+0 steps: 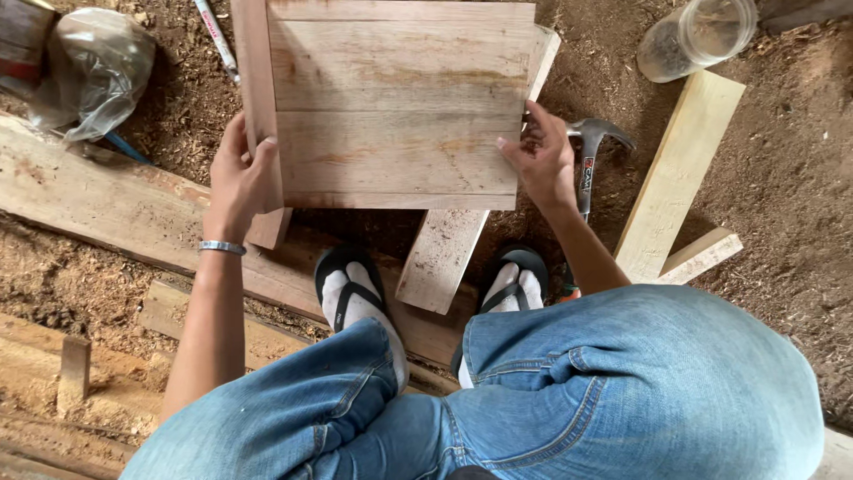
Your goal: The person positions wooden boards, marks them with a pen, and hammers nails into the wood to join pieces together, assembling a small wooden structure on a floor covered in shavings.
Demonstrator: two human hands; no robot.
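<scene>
Person squats on sawdust floor [782,178], both hands on a wooden panel [395,107] of joined boards, lying flat ahead of the feet. Left hand [240,178] grips the panel's left side batten [258,107], fingers wrapped tight round it. Right hand [540,160] at the panel's right edge, fingers curled against it. Claw hammer [588,164] lies just beside the right hand. Panel rests across a plank [444,253]. Jar [697,36] far right; plastic bag [89,67] far left.
</scene>
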